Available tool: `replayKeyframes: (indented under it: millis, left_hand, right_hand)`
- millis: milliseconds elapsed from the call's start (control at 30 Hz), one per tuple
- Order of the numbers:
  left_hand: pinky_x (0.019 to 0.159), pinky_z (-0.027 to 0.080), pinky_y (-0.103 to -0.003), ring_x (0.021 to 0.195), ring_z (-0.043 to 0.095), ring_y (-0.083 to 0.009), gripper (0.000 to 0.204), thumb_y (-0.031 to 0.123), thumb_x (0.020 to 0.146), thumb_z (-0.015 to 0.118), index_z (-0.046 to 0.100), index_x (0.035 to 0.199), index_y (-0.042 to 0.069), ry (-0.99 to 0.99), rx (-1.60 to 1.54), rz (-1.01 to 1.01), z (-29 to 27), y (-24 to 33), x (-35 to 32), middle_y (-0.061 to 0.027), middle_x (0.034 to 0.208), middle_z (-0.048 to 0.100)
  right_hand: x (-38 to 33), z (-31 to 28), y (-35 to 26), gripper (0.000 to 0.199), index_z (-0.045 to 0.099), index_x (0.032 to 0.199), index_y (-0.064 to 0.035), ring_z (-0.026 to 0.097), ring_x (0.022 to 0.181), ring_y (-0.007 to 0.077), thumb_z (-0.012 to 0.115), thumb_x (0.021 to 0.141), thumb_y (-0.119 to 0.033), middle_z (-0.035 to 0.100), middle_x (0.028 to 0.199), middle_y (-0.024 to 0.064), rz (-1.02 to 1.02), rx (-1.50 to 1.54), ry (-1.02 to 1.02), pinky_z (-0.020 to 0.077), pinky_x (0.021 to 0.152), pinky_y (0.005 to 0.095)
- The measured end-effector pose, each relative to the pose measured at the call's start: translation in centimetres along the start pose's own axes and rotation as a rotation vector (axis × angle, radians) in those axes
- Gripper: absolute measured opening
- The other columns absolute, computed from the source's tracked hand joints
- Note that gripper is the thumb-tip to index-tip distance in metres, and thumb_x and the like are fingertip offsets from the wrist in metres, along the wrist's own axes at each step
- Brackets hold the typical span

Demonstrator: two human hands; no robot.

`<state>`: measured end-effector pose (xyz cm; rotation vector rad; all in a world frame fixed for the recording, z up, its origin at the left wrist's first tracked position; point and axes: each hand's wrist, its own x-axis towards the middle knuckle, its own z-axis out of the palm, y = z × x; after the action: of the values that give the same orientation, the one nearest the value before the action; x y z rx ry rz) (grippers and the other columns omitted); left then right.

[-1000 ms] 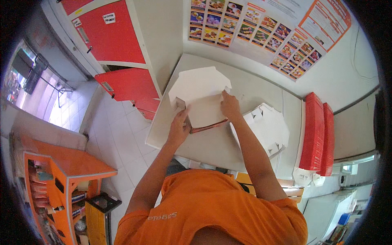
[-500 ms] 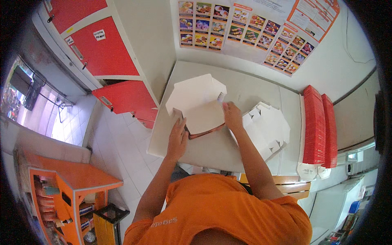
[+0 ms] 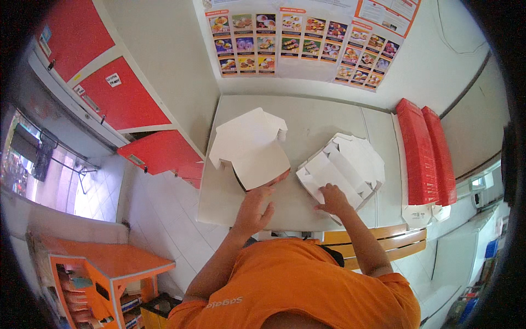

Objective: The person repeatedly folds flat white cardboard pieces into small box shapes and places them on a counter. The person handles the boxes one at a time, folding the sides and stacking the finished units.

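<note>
Two hands (image 3: pixel 255 213) by smooth, many-cornered white cartons (image 3: pixel 252 148).

the table (image 3: pixel 320 118) is evenly lit; to its left, a bright opening (image 3: pixel 60 189) is washed out by glare; far around it, straight edges are bent and corners blackened.

Pale floor tiles (image 3: pixel 159 211) stretch between red-doored lockers (image 3: pixel 125 100) and an orange shelf unit (image 3: pixel 112 257).
</note>
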<state>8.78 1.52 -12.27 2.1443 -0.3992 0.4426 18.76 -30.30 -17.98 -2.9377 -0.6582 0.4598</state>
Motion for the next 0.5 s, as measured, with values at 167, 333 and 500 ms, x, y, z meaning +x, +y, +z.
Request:
replayKeyframes:
  millis: [167,333,500]
  left_hand:
    - [0.094,0.051,-0.043,0.105,0.066,-0.0322,0.034,0.009,0.093,0.065,0.061,0.125,0.002,-0.101,-0.066,-0.01,0.2,1.1,0.3,-0.015,0.117,0.068]
    - [0.087,0.055,-0.041,0.098,0.069,-0.0287,0.031,0.007,0.093,0.063,0.061,0.124,0.005,-0.113,-0.073,-0.114,-0.3,0.9,-0.8,-0.0131,0.113,0.07]
    - [0.082,0.056,-0.039,0.093,0.07,-0.0248,0.03,0.006,0.093,0.064,0.061,0.123,0.004,-0.091,-0.095,-0.132,-0.7,0.5,-1.1,-0.0123,0.114,0.071]
  right_hand:
    - [0.7,1.9,5.6,0.049,0.073,0.119,-0.0084,0.065,0.113,0.0347,0.083,0.081,-0.038,0.071,0.119,0.0149,-0.104,0.496,-0.069,0.0505,0.1,0.0468]
    - [1.5,-1.4,6.4,0.03,0.078,0.104,-0.0057,0.071,0.084,0.0351,0.08,0.083,-0.027,0.075,0.089,0.0189,0.0,0.33,-0.049,0.0569,0.081,0.0418]
    - [0.8,-2.7,6.9,0.026,0.075,0.087,-0.0012,0.063,0.067,0.0307,0.079,0.085,-0.027,0.073,0.078,0.0161,0.101,0.278,0.196,0.0506,0.066,0.0412]
